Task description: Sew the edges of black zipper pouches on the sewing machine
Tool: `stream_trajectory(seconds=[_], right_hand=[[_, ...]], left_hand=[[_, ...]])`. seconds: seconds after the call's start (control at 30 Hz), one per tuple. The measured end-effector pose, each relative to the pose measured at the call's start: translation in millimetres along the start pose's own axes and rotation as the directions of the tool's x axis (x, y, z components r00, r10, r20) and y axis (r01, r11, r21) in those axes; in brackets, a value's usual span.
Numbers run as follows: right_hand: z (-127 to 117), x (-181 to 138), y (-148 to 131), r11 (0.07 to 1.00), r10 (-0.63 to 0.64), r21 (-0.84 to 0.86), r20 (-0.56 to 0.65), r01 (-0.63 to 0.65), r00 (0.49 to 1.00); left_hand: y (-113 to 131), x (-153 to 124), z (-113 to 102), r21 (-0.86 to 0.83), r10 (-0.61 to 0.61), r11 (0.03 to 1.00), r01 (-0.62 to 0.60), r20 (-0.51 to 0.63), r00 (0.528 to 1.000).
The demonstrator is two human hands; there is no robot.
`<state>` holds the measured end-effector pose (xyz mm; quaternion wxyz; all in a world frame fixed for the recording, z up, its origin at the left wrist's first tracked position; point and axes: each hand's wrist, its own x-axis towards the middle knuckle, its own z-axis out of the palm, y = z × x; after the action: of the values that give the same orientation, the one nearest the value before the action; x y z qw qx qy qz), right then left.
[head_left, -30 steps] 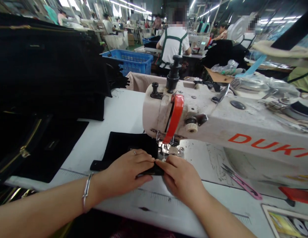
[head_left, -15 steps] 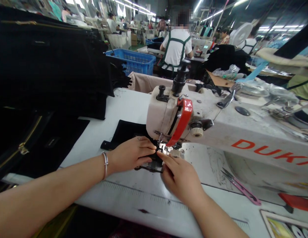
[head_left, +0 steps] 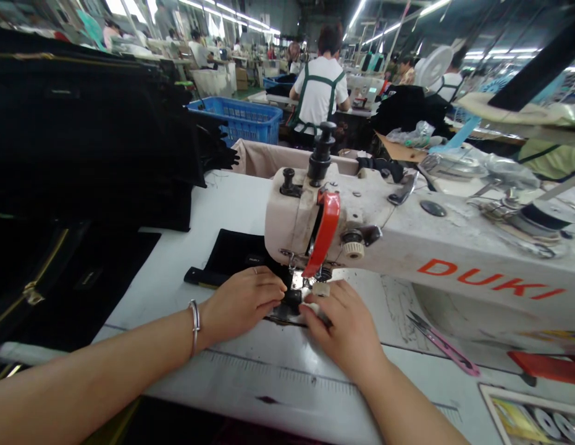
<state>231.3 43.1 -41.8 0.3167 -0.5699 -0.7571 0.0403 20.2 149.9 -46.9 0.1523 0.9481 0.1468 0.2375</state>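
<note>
A black fabric piece (head_left: 236, 247) with a small label lies on the white table, its right end under the needle area of the sewing machine (head_left: 398, 247). My left hand (head_left: 250, 300), wearing a bracelet, has its fingers closed on the near edge of the fabric, just left of the presser foot (head_left: 297, 281). On the other side of the foot, my right hand (head_left: 349, 321) curls with thumb and index finger at the fabric's folded right end. The fingertips partly cover this end. A red guard (head_left: 323, 235) stands above the needle area.
Pink-handled thread snips (head_left: 444, 343) lie on the table at right. A tall stack of black fabric pieces (head_left: 92, 136) with gold zips fills the left. Beyond the machine are a blue basket (head_left: 250, 117), a beige cloth-lined bin (head_left: 254, 157) and a seated person (head_left: 317, 93) facing away.
My right hand has shifted right, its index finger drawing back from the fabric in front of the foot and curling. My left hand remains on the fabric. The view has tilted slightly.
</note>
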Motion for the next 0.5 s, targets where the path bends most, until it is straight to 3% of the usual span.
stream_trajectory(seconds=[0.17, 0.5], right_hand=[[8.3, -0.5, -3.4, 0.987, -0.043, 0.157, 0.02, 0.039, 0.999], [12.0, -2.5, 0.2, 0.996, -0.027, 0.09, 0.012, 0.026, 1.0]], left_hand=[[3.7, 1.2, 1.1, -0.014, -0.027, 1.0, 0.026, -0.028, 0.999], [-4.6, 13.1, 3.4, -0.006, -0.093, 0.996, 0.093, -0.06, 0.994]])
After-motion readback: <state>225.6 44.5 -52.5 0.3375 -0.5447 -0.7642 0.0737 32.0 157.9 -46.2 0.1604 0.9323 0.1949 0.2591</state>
